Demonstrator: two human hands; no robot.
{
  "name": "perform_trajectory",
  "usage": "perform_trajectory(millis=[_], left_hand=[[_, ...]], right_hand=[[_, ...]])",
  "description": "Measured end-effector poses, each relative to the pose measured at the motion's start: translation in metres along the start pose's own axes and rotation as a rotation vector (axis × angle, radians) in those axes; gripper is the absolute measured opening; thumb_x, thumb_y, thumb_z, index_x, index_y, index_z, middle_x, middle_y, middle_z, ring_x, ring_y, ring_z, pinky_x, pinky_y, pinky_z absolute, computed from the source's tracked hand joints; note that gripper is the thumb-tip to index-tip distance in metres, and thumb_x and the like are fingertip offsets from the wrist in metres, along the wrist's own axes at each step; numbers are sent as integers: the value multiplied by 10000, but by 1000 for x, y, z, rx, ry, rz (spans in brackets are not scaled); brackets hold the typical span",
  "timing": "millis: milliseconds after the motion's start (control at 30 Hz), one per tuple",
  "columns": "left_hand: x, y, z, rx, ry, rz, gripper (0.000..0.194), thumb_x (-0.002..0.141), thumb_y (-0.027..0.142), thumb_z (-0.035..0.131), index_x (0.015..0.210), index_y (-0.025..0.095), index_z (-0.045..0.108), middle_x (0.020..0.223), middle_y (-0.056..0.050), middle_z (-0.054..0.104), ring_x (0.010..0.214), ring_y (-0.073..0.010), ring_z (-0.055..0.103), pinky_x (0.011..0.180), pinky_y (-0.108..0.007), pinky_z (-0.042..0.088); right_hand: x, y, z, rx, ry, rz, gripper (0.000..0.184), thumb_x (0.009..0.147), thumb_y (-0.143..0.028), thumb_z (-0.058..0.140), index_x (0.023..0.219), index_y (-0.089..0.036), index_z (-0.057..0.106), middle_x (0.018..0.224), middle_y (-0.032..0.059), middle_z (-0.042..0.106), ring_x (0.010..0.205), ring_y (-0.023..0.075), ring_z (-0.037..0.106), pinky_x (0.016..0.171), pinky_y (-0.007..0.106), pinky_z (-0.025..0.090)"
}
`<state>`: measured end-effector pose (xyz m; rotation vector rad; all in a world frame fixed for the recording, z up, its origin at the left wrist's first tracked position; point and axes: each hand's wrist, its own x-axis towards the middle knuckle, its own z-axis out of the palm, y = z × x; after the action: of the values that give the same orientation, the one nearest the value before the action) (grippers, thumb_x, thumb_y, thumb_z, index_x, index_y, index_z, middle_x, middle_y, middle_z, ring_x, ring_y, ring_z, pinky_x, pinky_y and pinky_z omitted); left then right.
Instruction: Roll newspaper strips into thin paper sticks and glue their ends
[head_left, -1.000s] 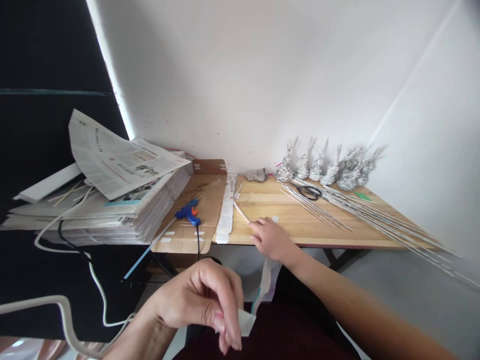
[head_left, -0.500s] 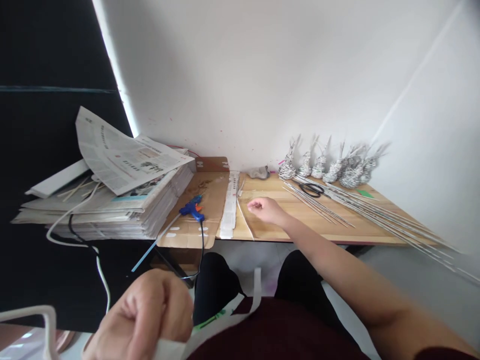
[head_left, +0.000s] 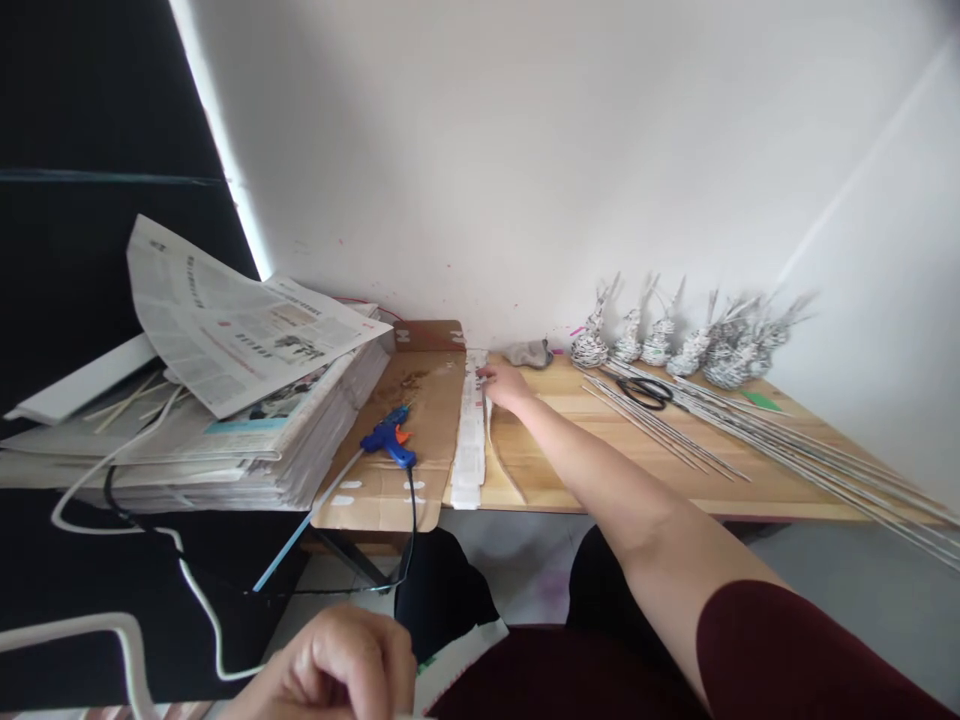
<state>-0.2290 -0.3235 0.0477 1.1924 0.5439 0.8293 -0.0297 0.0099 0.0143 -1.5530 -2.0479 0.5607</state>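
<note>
My left hand [head_left: 341,665] is low at the bottom edge, its fingers curled closed on a white paper strip; only a bit of it shows under them. Beside it, over my lap, lies a white paper piece with green print [head_left: 461,660]. My right hand [head_left: 506,387] reaches to the far end of the stack of narrow newspaper strips [head_left: 469,450]. Its fingers are pinched together at the stack's right edge, and what they hold is too small to make out. A thin pale strip [head_left: 499,455] curves along the table just below that hand.
A blue glue gun [head_left: 390,440] lies on cardboard [head_left: 427,400], its cord hanging over the edge. Piled newspapers [head_left: 300,460] stand left. On the right are black-handled scissors [head_left: 645,393], long paper sticks [head_left: 795,440] and several woven paper figures [head_left: 589,348]. A grey lump [head_left: 529,353] sits by the wall.
My right hand has moved forward and left, from above the bare wood to the newspaper strips. My left hand has shifted slightly right and down. The view has moved a little.
</note>
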Motion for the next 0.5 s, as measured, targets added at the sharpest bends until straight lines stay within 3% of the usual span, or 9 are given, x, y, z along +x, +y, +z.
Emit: perform_trajectory(millis=[67,233,500], left_hand=[[8,-1,-4,-34,7,-14,123,755,298,683,737,186,728,639,-70,587,624,-144,577,579,-243,416],[32,-15,-4,-116,-13,4,95,770,241,677,804,170,730,645,-61,601,628,-157,613,617,-272,447],[44,-22,-2,-133,8,-44,98,765,217,680,820,152,727,708,-69,625,642,-161,625,639,-295,466]], right_hand=[[2,10,-3,12,-4,-32,417,746,-142,564,1141,-249,643,1114,17,668,992,175,609,868,248,437],[-1,32,-8,-13,-51,-42,343,713,-176,623,1046,-210,699,977,29,712,918,193,639,825,260,467],[-10,29,-13,-32,63,-103,366,750,-235,640,1115,-201,656,1182,82,637,1142,254,539,990,346,376]])
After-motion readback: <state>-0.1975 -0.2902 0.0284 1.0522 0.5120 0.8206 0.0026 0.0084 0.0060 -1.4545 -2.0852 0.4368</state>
